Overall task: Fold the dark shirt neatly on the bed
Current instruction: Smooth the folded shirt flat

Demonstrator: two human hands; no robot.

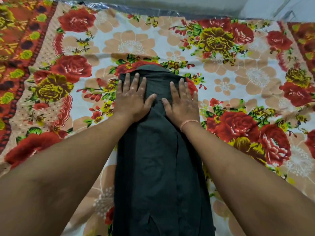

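The dark shirt (158,167) lies on the bed as a long narrow strip, its sides folded in, running from the bottom edge of the view up to its collar end at the centre. My left hand (133,97) rests flat on the shirt's upper left part, fingers spread. My right hand (182,101) lies flat on the upper right part, fingers spread too, with a thin pink band on its wrist. Both palms press down on the fabric; neither hand grips it.
A floral bedsheet (238,74) with red, yellow and peach flowers covers the bed. A red patterned border (25,40) runs along the left side. A pale wall (170,4) lies beyond the bed's far edge.
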